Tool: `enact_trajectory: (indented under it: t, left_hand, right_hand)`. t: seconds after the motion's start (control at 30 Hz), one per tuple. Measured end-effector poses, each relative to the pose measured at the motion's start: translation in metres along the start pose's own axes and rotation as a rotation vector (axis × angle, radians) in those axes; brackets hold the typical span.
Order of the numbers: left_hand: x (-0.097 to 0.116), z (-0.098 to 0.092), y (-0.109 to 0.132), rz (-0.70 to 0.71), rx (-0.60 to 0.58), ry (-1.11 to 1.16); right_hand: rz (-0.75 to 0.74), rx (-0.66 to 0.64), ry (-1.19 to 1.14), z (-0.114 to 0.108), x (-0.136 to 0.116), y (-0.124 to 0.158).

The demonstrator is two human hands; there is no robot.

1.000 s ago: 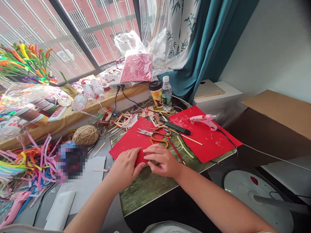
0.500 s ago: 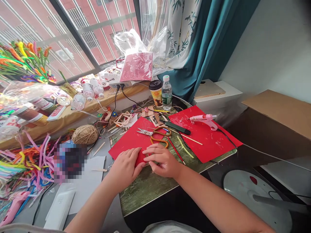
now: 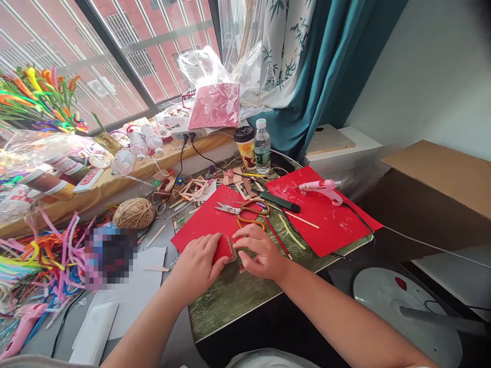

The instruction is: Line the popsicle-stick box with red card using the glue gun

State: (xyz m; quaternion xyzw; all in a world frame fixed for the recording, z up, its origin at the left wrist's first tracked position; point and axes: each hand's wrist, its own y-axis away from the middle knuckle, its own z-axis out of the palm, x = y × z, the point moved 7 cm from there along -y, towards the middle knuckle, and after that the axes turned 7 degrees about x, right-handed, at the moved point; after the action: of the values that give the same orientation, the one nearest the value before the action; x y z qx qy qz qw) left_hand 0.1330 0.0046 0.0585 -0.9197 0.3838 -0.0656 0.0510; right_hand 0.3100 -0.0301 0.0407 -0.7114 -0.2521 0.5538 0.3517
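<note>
My left hand (image 3: 197, 258) lies over a small red piece with a thin wooden edge (image 3: 230, 249), thumb on the near side and fingers on the far side. Much of that piece is hidden under the palm. Just right of the wooden edge, my right hand (image 3: 261, 253) has its fingers curved and apart, with nothing visible between them. Beyond both hands, scissors with orange-brown handles (image 3: 253, 209) rest on a red sheet (image 3: 203, 217). A red pencil (image 3: 278, 237) lies to the right of the scissors.
A pink glue gun (image 3: 320, 187) sits on another red sheet (image 3: 322, 235). Nearby lie a dark green cutter (image 3: 280, 201) and wooden sticks. A coffee cup (image 3: 245, 148) and water bottle (image 3: 263, 148) stand behind. Twine (image 3: 134, 213) and pipe cleaners (image 3: 38, 250) fill the left.
My right hand has opened and drawn slightly right from the red piece, exposing its wooden edge. The left hand stays in place.
</note>
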Motion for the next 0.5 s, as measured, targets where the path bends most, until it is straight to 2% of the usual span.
enact_trajectory:
  t: [0.07,0.23,0.5]
  left_hand:
    - [0.0,0.0,0.0,0.003,0.005,0.001]
    - [0.0,0.0,0.0,0.02,0.025,0.018]
    - [-0.001,0.0,0.0,0.027,0.023,0.026]
  right_hand:
    - [0.0,-0.005,0.004,0.0,0.0,0.0]
    - [-0.047,-0.123,-0.046,0.013,-0.003,0.001]
    - [0.03,-0.119,-0.042,0.014,0.007,0.002]
